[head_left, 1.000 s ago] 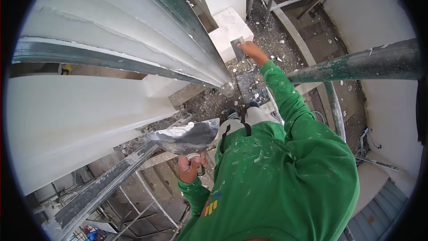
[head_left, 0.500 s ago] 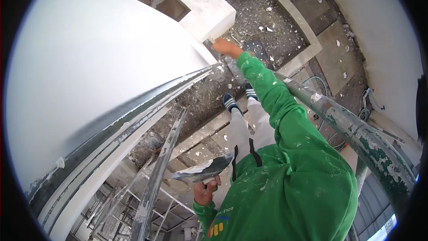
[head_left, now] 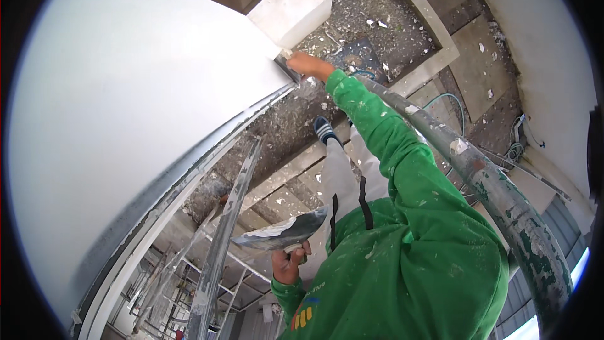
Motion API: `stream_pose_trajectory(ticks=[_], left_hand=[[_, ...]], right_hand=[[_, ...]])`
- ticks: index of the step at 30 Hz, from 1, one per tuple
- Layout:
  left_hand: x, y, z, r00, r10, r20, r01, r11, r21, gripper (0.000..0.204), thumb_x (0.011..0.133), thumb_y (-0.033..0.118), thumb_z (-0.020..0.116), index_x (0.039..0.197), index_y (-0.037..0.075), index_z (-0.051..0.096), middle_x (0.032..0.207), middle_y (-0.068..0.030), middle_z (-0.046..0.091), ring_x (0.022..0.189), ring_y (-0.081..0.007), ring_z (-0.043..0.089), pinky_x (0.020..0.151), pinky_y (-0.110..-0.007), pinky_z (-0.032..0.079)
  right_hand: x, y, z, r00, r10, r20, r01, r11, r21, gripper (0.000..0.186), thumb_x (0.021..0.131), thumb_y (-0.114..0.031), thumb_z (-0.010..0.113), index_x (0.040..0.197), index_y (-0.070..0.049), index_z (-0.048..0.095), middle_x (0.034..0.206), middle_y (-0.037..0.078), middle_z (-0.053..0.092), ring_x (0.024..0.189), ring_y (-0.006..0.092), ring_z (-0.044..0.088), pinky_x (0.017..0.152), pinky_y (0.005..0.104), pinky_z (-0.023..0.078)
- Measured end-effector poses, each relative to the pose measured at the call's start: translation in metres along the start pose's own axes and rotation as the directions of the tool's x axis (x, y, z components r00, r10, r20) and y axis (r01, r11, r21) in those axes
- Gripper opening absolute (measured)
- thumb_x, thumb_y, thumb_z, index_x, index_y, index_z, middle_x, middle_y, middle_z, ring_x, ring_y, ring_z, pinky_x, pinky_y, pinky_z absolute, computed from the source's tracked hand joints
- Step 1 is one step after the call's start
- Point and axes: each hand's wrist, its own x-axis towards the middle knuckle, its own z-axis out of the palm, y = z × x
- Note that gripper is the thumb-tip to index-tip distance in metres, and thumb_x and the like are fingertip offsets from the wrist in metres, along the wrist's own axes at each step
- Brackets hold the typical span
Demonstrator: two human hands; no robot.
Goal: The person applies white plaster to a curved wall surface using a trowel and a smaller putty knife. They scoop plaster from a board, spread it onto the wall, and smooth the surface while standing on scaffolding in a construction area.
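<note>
My left hand (head_left: 289,266) is closed round the handle of a plasterer's hawk (head_left: 296,234), held at waist height below the plate. White plaster (head_left: 267,231) lies along the hawk's top. My right arm reaches forward in a paint-spattered green sleeve. At its end, my right hand (head_left: 309,65) grips a flat metal trowel (head_left: 288,69), whose blade meets the far end of the smooth white wall (head_left: 163,82) near its bottom corner. The trowel's handle is mostly hidden by my fingers.
A green-flecked scaffold pipe (head_left: 497,195) runs along my right side. Another metal bar (head_left: 229,220) slants up at my left. A white block (head_left: 289,3) stands past the wall's end. Far below, the ground (head_left: 371,6) is littered with white chips, and a hose (head_left: 462,110) lies there.
My right hand and the trowel have moved left, onto the wall's end. The wall's lower edge appears shifted as my view moves. The hawk stays about where it was.
</note>
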Motion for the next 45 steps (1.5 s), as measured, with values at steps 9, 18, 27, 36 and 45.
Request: stream_pose_trajectory(ticks=[9, 18, 27, 36, 45], left_hand=[[-0.009, -0.006, -0.003, 0.998, 0.059, 0.032, -0.059, 0.998, 0.017, 0.037, 0.089, 0.031, 0.06, 0.106, -0.001, 0.054, 0.079, -0.005, 0.059, 0.062, -0.0074, 0.046, 0.055, -0.022, 0.037], [-0.013, 0.005, -0.003, 0.962, 0.186, 0.199, -0.193, 0.981, 0.015, 0.03, 0.09, 0.024, 0.059, 0.106, 0.0, 0.054, 0.084, -0.0032, 0.06, 0.064, -0.0056, 0.046, 0.056, -0.021, 0.037], [-0.029, 0.013, -0.016, 0.913, 0.326, 0.244, -0.345, 0.938, 0.036, 0.042, 0.088, 0.026, 0.063, 0.113, -0.003, 0.048, 0.082, -0.0095, 0.058, 0.072, -0.0161, 0.054, 0.066, -0.028, 0.045], [-0.037, 0.044, -0.003, 0.873, 0.413, 0.261, -0.434, 0.9, 0.027, 0.042, 0.087, 0.033, 0.064, 0.108, -0.002, 0.053, 0.081, -0.0089, 0.059, 0.071, -0.015, 0.056, 0.063, -0.028, 0.045], [-0.031, 0.052, -0.011, 0.887, 0.305, 0.346, -0.403, 0.878, 0.259, 0.028, 0.092, 0.028, 0.058, 0.091, 0.001, 0.06, 0.077, -0.0008, 0.059, 0.068, -0.0088, 0.05, 0.062, -0.025, 0.041]], right_hand=[[-0.038, -0.061, 0.003, 0.998, 0.006, 0.062, -0.009, 0.999, 0.045, 0.049, 0.076, -0.03, 0.053, 0.11, 0.005, 0.055, 0.12, 0.023, 0.05, 0.109, 0.032, 0.052, 0.067, 0.0393, 0.059], [-0.165, -0.22, 0.013, 0.941, -0.329, 0.077, 0.331, 0.943, -0.014, 0.059, 0.071, -0.037, 0.056, 0.106, 0.01, 0.057, 0.116, 0.026, 0.046, 0.096, 0.0345, 0.057, 0.053, 0.0353, 0.06], [-0.296, -0.35, 0.032, 0.846, -0.52, 0.116, 0.531, 0.842, -0.096, 0.067, 0.073, -0.036, 0.056, 0.116, 0.014, 0.047, 0.121, 0.033, 0.039, 0.093, 0.0373, 0.058, 0.059, 0.0336, 0.061], [-0.381, -0.446, 0.038, 0.684, -0.697, 0.216, 0.714, 0.7, -0.003, 0.071, 0.075, -0.034, 0.056, 0.116, 0.021, 0.037, 0.101, 0.03, 0.048, 0.061, 0.0343, 0.064, 0.063, 0.0377, 0.057], [-0.457, -0.512, 0.041, 0.57, -0.793, 0.214, 0.82, 0.562, -0.103, 0.058, 0.08, -0.029, 0.055, 0.109, 0.019, 0.043, 0.085, 0.024, 0.055, 0.058, 0.0309, 0.064, 0.06, 0.0318, 0.055]])
